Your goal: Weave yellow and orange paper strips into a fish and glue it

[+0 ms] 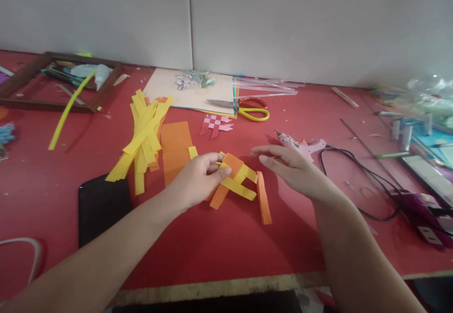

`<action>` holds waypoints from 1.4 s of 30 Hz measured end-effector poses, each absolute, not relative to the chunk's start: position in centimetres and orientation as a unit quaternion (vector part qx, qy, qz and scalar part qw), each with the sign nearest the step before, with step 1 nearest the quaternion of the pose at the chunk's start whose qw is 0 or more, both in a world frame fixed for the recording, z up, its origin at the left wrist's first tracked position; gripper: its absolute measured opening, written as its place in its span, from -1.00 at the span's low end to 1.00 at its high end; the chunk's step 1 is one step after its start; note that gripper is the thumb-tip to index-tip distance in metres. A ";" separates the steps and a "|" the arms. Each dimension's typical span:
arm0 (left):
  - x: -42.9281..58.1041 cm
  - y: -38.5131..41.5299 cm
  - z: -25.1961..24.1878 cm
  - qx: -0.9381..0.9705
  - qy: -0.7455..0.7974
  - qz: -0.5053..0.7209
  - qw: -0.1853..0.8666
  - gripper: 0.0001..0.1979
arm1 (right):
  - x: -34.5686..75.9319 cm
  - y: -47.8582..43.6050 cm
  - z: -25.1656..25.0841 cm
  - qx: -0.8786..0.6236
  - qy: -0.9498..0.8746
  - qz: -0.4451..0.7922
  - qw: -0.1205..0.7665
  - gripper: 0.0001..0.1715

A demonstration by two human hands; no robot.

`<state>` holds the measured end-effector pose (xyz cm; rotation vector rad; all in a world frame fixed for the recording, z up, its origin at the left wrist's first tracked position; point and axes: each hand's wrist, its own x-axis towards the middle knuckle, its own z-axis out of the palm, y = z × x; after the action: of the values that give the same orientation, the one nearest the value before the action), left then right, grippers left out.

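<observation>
My left hand [194, 181] pinches a woven piece of orange and yellow paper strips [233, 165] between thumb and fingers, with loose strip ends sticking out to the right and downward. Just to the right, my right hand [288, 166] hovers with its fingers stretched out and nothing in it. An orange paper strip [264, 199] lies on the table between the hands. Partly behind my left hand is an orange paper sheet [175, 145]. A heap of yellow paper strips [145, 138] lies to its left, with some orange under it. Beyond the hands sits a pink checkered paper fish [214, 123].
Scissors [244, 107] with red and yellow handles rest by a stack of paper sheets [159, 88]. A pink glue gun [304, 148] lies right, its black cord running to a purple power strip [424, 214]. A black phone-like slab [102, 204] and a wooden frame [46, 105] are left.
</observation>
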<state>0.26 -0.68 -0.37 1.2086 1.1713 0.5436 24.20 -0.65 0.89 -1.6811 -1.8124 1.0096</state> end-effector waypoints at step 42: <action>0.6 -0.6 0.5 0.416 0.290 0.454 0.732 -0.82 | 15.9 -3.5 -1.9 -0.423 -0.360 0.562 0.612 -0.71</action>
<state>0.61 -0.61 0.50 0.9145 0.6384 0.9995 15.86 -3.51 -1.88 -0.9767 -0.8303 1.2967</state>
